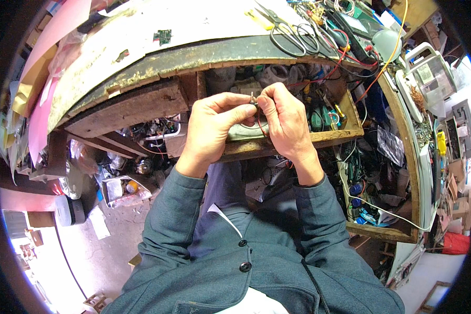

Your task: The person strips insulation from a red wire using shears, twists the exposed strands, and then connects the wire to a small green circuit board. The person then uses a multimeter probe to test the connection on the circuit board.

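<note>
Both hands meet at the middle, over an open wooden drawer (314,137). My left hand (212,128) pinches a small metal piece (252,100) between thumb and forefinger; its exact shape is too small to tell. My right hand (285,120), curled beside it, pinches at the same piece, its fingertips almost touching the left ones. A thin red wire (261,125) hangs from between them. A pale greenish object (238,133) lies below in the drawer, partly hidden by my hands. Tools (339,114) and tangled wires lie at the drawer's right side.
The worn bench (136,29) holds a small circuit board (162,36), scissors (290,39) and tangled leads. At right are a clear plastic case (424,73) and a wooden bin (413,183) of cables. A box of odds and ends (115,191) sits lower left.
</note>
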A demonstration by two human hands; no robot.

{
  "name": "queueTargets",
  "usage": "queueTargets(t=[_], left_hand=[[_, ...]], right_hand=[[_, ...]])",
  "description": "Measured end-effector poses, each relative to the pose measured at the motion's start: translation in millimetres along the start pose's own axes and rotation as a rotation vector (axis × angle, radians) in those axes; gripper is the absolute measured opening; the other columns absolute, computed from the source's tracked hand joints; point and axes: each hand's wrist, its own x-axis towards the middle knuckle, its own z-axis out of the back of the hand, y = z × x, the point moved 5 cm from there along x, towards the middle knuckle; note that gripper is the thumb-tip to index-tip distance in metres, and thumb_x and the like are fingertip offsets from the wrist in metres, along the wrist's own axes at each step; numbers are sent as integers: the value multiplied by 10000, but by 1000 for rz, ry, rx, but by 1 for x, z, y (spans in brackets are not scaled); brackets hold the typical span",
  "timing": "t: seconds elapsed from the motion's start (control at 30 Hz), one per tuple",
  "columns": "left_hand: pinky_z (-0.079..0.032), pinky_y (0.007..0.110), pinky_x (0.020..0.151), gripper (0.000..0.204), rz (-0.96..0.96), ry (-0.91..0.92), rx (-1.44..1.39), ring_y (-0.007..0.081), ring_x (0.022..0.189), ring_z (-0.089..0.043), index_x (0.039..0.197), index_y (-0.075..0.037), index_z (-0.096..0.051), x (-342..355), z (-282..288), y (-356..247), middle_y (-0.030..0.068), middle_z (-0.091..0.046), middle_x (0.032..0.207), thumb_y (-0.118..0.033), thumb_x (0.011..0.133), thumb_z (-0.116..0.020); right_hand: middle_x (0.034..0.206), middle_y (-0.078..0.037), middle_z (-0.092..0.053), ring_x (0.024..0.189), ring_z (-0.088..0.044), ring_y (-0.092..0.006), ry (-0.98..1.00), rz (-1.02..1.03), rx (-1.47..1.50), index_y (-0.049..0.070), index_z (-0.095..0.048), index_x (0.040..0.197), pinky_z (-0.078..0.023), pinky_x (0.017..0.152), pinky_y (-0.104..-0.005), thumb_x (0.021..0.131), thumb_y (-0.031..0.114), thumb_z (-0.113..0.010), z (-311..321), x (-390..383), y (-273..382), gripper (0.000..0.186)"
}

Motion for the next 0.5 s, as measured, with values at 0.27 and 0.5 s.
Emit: queueTargets(t=[0.27, 0.5], left_hand=[[-562, 275, 716, 226, 33, -56, -171, 150, 745, -679, 1058, 39, -694, 1, 4, 1, 94, -722, 900, -46, 855, -742], [-547, 276, 715, 202, 22, -21, -98, 145, 743, -672, 1032, 42, -705, 1, 1, 0, 93, -725, 879, -53, 858, -739]], right_hand=[[943, -132, -645, 819, -651, -215, -36, 41, 257, 0, -597, 1057, -524, 736, -304, 915, 20, -635, 3, 3, 8, 148], [853, -136, -604, 741, -623, -267, -57, 170, 80, 12, -599, 956, -508, 677, -351, 900, 15, -648, 4, 0, 10, 75]])
